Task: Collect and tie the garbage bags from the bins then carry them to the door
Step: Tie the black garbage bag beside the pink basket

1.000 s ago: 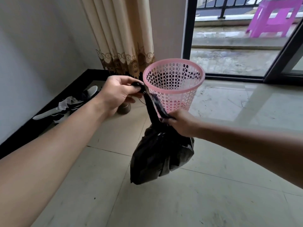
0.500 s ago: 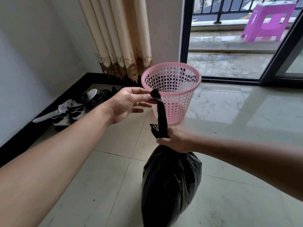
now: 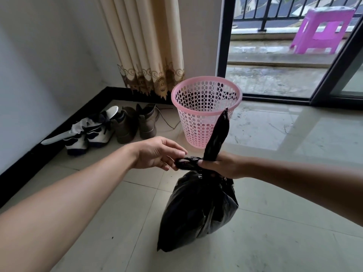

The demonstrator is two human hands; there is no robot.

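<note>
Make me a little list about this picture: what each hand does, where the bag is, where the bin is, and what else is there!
Garbage bag: black, bulging, below both hands
Left hand: pinches a twisted loop of the bag's neck
Right hand: grips the bag's neck, tail sticking up
Bin: pink, upright on the floor, behind the bag
Shoes: by the wall, left of the bin
Stool: purple, outside on the balcony
</note>
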